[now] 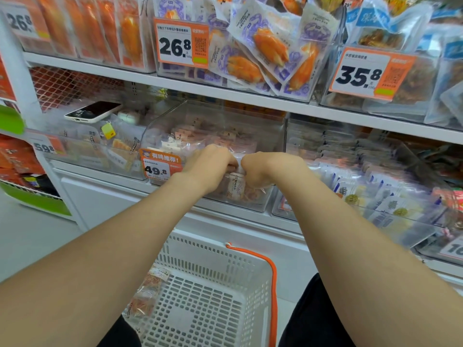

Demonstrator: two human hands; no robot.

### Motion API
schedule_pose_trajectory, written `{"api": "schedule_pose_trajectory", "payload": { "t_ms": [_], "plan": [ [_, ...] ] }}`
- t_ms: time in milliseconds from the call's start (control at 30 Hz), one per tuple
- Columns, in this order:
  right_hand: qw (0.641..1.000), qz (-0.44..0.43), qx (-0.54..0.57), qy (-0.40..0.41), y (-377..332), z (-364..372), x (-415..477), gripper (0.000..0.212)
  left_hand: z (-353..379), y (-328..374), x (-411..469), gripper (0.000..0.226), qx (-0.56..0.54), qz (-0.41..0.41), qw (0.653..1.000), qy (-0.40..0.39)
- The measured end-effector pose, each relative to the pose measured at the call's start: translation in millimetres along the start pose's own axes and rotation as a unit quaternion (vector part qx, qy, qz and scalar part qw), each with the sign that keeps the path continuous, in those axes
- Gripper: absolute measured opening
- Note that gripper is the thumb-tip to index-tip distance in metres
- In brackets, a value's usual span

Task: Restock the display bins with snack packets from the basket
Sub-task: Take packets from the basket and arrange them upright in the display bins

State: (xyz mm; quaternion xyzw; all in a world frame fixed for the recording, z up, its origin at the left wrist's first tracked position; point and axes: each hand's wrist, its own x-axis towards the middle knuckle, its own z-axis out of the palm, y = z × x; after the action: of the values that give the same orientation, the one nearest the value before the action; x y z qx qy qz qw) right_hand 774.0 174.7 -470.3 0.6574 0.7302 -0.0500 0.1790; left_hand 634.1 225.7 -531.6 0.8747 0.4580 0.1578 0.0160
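Both your hands are down in the front of the middle bin (253,207), the one with the 49.8 price tag (157,169). Your left hand (213,169) and right hand (265,169) are nearly touching, each curled round the same bunch of snack packets (237,189) standing upright between them. The basket (213,249) sits straight below, with spare packets (147,294) lying along its left wall, so your left hand is nearer. Your fingertips are hidden, and glare blurs the bin's back.
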Motion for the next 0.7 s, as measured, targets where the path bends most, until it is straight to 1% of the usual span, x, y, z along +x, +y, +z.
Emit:
{"api": "schedule_pose_trajectory", "payload": {
  "t_ms": [67, 133, 200, 300, 333, 367, 400, 433, 467, 533, 567, 633, 700],
  "plan": [
    [0.999, 0.015, 0.020, 0.033, -0.3, 9.3, 1.4, 0.020, -2.9, 2.4, -4.2, 0.020, 0.021, 0.007, 0.999, 0.032],
    [0.994, 0.021, 0.056, 0.088, -0.8, 18.6, -1.9, 0.021, -3.7, 2.9, -12.3, 0.019, 0.030, 0.019, 0.996, 0.081],
    [0.982, 0.017, 0.082, 0.171, -3.7, 22.8, -10.9, 0.019, -4.8, 0.3, -21.6, 0.020, 0.001, 0.028, 0.990, 0.139],
    [0.944, 0.002, 0.096, 0.315, -18.8, 29.9, -22.7, 0.015, -6.7, -3.6, -42.2, 0.011, -0.005, 0.036, 0.972, 0.232],
    [0.935, 0.002, 0.110, 0.338, -27.7, 34.8, -26.8, 0.015, -6.2, -5.8, -50.7, 0.013, 0.000, 0.030, 0.969, 0.244],
    [0.933, -0.001, 0.128, 0.335, -37.7, 42.4, -30.7, 0.012, -3.6, -9.1, -59.0, 0.016, -0.001, 0.013, 0.970, 0.244],
    [0.941, -0.006, 0.145, 0.306, -47.9, 51.4, -34.4, 0.007, -0.5, -12.0, -68.3, 0.019, -0.008, -0.015, 0.973, 0.230],
    [0.955, -0.015, 0.152, 0.256, -57.6, 61.6, -36.0, 0.002, 5.4, -16.2, -76.9, 0.023, -0.010, -0.048, 0.978, 0.202],
    [0.968, -0.026, 0.147, 0.200, -66.1, 72.4, -35.5, 0.004, 12.0, -21.0, -85.5, 0.027, -0.003, -0.080, 0.985, 0.156],
    [0.986, -0.059, 0.112, 0.107, -80.1, 92.2, -29.7, 0.008, 28.3, -34.2, -100.9, 0.028, 0.030, -0.106, 0.994, 0.020],
    [0.990, -0.078, 0.091, 0.076, -86.9, 102.0, -24.3, 0.007, 38.3, -42.0, -108.3, 0.025, 0.050, -0.106, 0.992, -0.055],
    [0.991, -0.119, 0.058, 0.028, -101.9, 121.6, -13.8, 0.004, 61.5, -59.4, -125.1, 0.021, 0.074, -0.109, 0.970, -0.202],
    [0.988, -0.153, 0.026, -0.009, -119.5, 142.3, -4.2, 0.002, 87.4, -77.0, -143.1, 0.020, 0.081, -0.127, 0.937, -0.314]
  ]
}}
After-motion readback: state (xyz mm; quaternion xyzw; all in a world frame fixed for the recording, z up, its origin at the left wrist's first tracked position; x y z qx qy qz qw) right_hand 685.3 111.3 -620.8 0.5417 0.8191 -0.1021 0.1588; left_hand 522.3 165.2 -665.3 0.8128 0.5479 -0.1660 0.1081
